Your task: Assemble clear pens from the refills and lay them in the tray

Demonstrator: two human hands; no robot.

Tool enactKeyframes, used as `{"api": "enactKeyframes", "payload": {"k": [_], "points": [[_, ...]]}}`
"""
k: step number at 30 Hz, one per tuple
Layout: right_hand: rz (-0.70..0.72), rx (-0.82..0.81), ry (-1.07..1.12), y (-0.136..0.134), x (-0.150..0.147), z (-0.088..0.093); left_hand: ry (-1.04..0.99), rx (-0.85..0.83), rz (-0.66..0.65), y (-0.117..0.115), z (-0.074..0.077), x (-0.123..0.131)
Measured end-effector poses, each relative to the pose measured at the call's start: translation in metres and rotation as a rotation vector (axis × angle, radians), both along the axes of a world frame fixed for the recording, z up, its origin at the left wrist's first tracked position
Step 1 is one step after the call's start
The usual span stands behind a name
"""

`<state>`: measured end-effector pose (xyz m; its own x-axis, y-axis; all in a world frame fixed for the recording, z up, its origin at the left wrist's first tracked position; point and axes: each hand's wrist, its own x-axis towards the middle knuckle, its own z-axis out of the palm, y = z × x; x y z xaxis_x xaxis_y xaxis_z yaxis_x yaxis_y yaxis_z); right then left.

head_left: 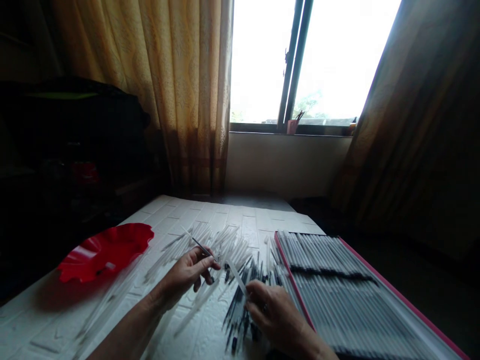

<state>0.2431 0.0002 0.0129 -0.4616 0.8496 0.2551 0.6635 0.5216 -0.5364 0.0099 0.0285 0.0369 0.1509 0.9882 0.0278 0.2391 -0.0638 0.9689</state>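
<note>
Between its thumb and fingers, my left hand (195, 266) pinches a slim dark pen refill (200, 246) that points up and to the left. My right hand (268, 305) is closed on a whitish translucent pen barrel (237, 278), whose free end reaches toward the left hand. The two pieces are apart. Beneath and beside the right hand lies a loose heap of dark refills (240, 310). Behind the left hand, many clear pen barrels (225, 240) are strewn over the white table. Fingertips of the right hand are partly hidden.
A pink-edged box (294, 287) at the right holds rows of pens (337, 305) with dark caps. At the left is a red wavy-rimmed bowl (108, 250), near more long clear pieces (108, 305). The brick-patterned white tabletop (165, 212) ends before the curtain (187, 100) and window.
</note>
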Motion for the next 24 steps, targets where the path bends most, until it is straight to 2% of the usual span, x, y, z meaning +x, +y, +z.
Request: {"api": "enactKeyframes", "payload": {"k": [3,7,24], "points": [[0.007,0.001,-0.066,-0.0009,-0.0015,-0.0033,-0.108,0.009,0.043,0.0016,0.0010,-0.0019],[0.011,0.004,-0.098,-0.0018,-0.0023,-0.0054,-0.157,0.001,0.056,0.0012,0.0008,-0.0061],[0.006,0.005,-0.137,-0.0032,-0.0053,-0.0050,-0.123,-0.010,0.008,-0.0004,0.0029,0.0001]]}}
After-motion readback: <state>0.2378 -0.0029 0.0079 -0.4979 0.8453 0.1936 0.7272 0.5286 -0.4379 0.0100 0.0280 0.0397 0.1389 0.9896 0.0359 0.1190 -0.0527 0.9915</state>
